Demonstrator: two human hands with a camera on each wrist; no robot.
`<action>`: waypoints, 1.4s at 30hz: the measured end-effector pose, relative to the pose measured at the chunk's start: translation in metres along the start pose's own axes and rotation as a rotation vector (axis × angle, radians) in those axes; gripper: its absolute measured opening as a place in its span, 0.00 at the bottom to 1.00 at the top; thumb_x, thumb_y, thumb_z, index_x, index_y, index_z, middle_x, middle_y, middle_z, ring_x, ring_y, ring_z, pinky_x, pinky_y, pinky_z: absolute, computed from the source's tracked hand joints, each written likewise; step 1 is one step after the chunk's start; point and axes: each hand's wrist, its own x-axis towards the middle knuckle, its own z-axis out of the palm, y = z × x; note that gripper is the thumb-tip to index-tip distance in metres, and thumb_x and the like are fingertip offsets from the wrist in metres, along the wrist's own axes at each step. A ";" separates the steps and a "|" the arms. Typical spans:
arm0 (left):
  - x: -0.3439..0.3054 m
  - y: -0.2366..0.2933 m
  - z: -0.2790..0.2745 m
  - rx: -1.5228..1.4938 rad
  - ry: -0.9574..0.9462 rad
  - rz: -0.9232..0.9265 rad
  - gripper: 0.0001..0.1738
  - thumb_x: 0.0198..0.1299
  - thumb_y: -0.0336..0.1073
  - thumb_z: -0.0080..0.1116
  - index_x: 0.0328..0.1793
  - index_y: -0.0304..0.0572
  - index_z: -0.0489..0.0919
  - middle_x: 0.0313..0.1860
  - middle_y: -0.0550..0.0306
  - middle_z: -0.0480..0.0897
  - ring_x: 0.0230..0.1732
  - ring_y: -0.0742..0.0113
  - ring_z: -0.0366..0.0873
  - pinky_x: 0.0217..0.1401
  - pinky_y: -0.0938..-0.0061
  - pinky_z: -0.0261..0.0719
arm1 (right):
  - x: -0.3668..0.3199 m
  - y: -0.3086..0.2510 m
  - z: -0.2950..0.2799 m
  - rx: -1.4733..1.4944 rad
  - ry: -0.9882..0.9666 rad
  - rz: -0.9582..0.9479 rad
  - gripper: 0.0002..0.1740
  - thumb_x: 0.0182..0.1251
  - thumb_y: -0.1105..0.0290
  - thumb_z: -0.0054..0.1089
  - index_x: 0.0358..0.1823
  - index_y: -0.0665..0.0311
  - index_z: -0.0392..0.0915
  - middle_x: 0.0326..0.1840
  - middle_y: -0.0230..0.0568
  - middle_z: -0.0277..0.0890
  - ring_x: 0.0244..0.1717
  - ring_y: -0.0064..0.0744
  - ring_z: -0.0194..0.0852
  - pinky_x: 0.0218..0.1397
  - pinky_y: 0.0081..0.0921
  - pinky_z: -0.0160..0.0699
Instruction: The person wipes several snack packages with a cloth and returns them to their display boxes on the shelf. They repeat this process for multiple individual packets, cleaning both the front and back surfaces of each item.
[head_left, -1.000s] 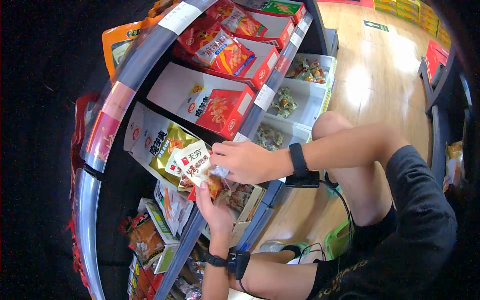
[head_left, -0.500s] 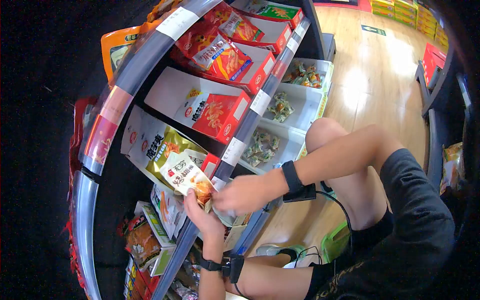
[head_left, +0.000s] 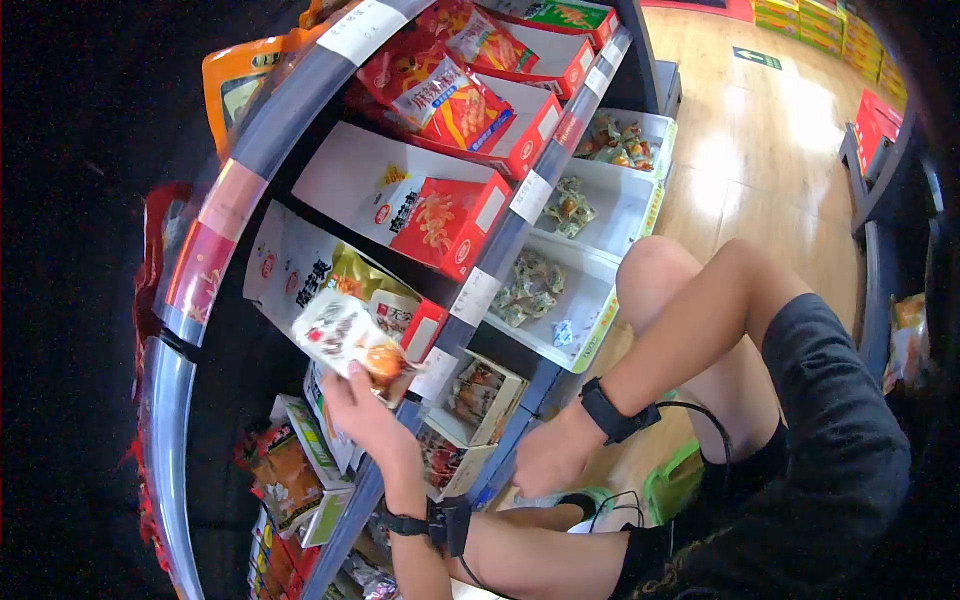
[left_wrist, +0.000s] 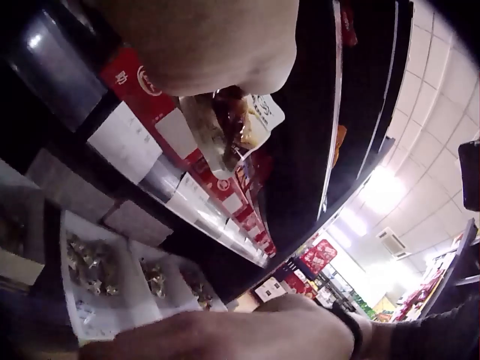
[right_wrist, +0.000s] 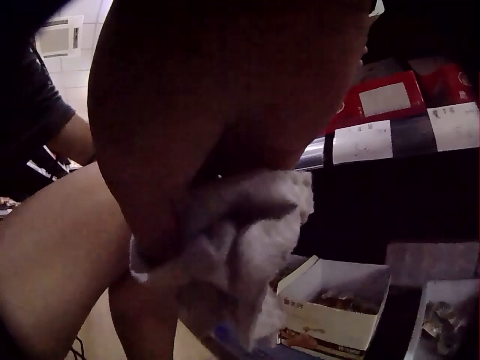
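My left hand point(head_left: 368, 415) pinches a white snack packet point(head_left: 345, 335) by its lower edge, the thumb lying on its front. Printed lettering and a picture of brown food cover this packet, which is slightly blurred in the head view. It overlaps the display box point(head_left: 275, 255) with a gold packet point(head_left: 362, 275) inside; another white packet point(head_left: 395, 310) leans beside it. Lower right, close to the knee, my right hand point(head_left: 552, 455) is apart from the packet. In the right wrist view its curled fingers grip a crumpled white cloth point(right_wrist: 251, 232).
Red and white boxes of snack packets point(head_left: 440, 215) line the sloping shelf. Below them, white bins point(head_left: 590, 285) hold small wrapped pieces. A price-label rail point(head_left: 475, 295) runs along the shelf edge. A green basket point(head_left: 672, 480) is on the wooden floor by the legs.
My left hand has carried the packet left, over the display box. My right hand has drawn away from the packet, down and to the right toward the legs.
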 end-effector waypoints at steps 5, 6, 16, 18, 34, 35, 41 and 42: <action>0.033 -0.004 -0.001 0.214 0.123 0.031 0.27 0.66 0.29 0.53 0.69 0.27 0.62 0.67 0.41 0.68 0.61 0.59 0.72 0.64 0.65 0.70 | 0.002 -0.009 -0.006 -0.019 -0.091 -0.007 0.07 0.51 0.71 0.59 0.26 0.68 0.79 0.26 0.51 0.80 0.32 0.55 0.82 0.31 0.47 0.79; 0.037 -0.013 0.000 0.181 0.148 0.121 0.29 0.66 0.29 0.53 0.71 0.28 0.60 0.67 0.41 0.68 0.61 0.55 0.72 0.64 0.64 0.70 | 0.003 -0.009 -0.004 -0.012 -0.070 -0.013 0.08 0.51 0.70 0.59 0.26 0.69 0.80 0.27 0.53 0.80 0.31 0.55 0.81 0.31 0.47 0.78; -0.020 -0.007 0.003 0.555 -0.536 0.656 0.11 0.56 0.18 0.51 0.42 0.35 0.80 0.39 0.49 0.82 0.42 0.57 0.80 0.49 0.69 0.76 | -0.006 0.003 -0.008 -0.050 0.065 0.032 0.06 0.50 0.70 0.60 0.23 0.66 0.79 0.21 0.48 0.78 0.29 0.53 0.82 0.28 0.44 0.79; -0.038 -0.014 0.010 0.578 -0.862 0.409 0.11 0.58 0.22 0.54 0.47 0.36 0.79 0.42 0.46 0.82 0.43 0.49 0.81 0.47 0.63 0.79 | -0.011 0.003 -0.006 -0.067 0.060 0.036 0.06 0.50 0.70 0.59 0.23 0.66 0.78 0.21 0.48 0.78 0.29 0.53 0.82 0.28 0.44 0.79; -0.024 -0.261 -0.017 0.659 -1.287 -0.121 0.12 0.60 0.34 0.53 0.45 0.34 0.80 0.40 0.40 0.83 0.45 0.42 0.80 0.51 0.56 0.77 | -0.012 0.008 -0.035 0.019 -0.037 0.125 0.07 0.54 0.70 0.57 0.30 0.66 0.78 0.32 0.42 0.75 0.35 0.40 0.80 0.36 0.36 0.79; -0.021 -0.276 -0.021 0.575 -1.243 -0.241 0.13 0.60 0.33 0.53 0.46 0.34 0.79 0.41 0.39 0.82 0.46 0.41 0.80 0.51 0.56 0.76 | -0.011 0.009 -0.039 0.017 -0.025 0.152 0.07 0.54 0.69 0.58 0.30 0.65 0.78 0.32 0.41 0.75 0.35 0.38 0.79 0.36 0.35 0.79; -0.031 -0.345 -0.056 1.099 -1.194 0.151 0.26 0.57 0.26 0.51 0.64 0.34 0.71 0.65 0.33 0.69 0.68 0.37 0.63 0.72 0.52 0.61 | -0.009 0.025 -0.051 -0.014 0.014 0.239 0.06 0.54 0.69 0.59 0.28 0.63 0.76 0.33 0.36 0.73 0.35 0.32 0.77 0.37 0.29 0.77; -0.030 -0.338 -0.056 1.261 -1.275 0.230 0.26 0.55 0.25 0.52 0.64 0.34 0.71 0.67 0.32 0.67 0.70 0.36 0.61 0.74 0.52 0.59 | -0.009 0.026 -0.050 -0.023 0.007 0.249 0.06 0.54 0.69 0.59 0.28 0.63 0.75 0.33 0.35 0.73 0.35 0.32 0.77 0.37 0.29 0.77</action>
